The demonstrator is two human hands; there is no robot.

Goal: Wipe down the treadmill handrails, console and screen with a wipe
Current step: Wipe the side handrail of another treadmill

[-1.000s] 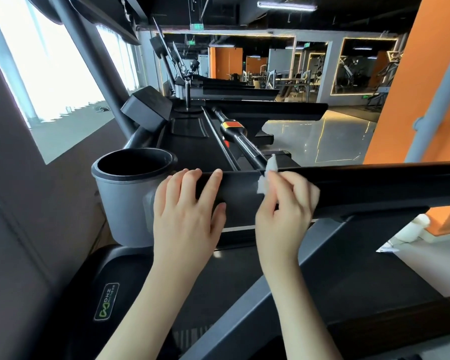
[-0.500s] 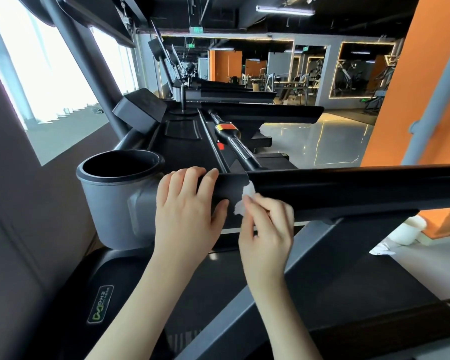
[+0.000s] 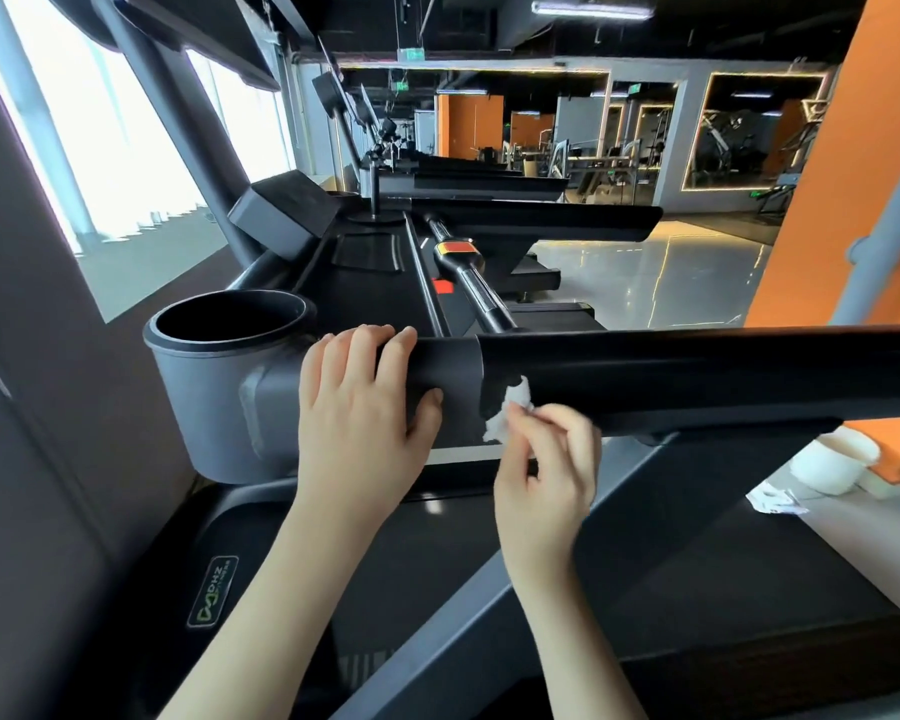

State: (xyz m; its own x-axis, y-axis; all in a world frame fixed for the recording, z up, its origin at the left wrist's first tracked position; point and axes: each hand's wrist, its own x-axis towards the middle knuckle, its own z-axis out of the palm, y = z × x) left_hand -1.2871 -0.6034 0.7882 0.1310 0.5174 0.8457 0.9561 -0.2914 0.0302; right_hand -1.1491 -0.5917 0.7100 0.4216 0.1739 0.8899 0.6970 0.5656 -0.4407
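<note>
The left hand (image 3: pixel 365 407) grips the black handrail (image 3: pixel 697 371) near its end: four fingers curl over the top edge and the thumb presses the near face below them. Just to the outside of this hand, touching the same moulding, sits a grey cup holder (image 3: pixel 219 387), upright, its open mouth level with the knuckles.

The right hand (image 3: pixel 546 459) is just beside the left, a little lower and nearer the person. Its thumb and curled fingers pinch a small crumpled white wipe (image 3: pixel 510 407), and the wipe is held up against the lower near face of the handrail, right at the seam where the matte end section meets the glossier bar. The bar runs on past this hand, away to its right.

Below both wrists lies the dark treadmill deck (image 3: pixel 437 589), with a green logo badge (image 3: pixel 212 590) under the left forearm. Well beyond the right hand, on the floor, stand a white tub (image 3: pixel 832 459) and some crumpled paper (image 3: pixel 775 498) just beside it.
</note>
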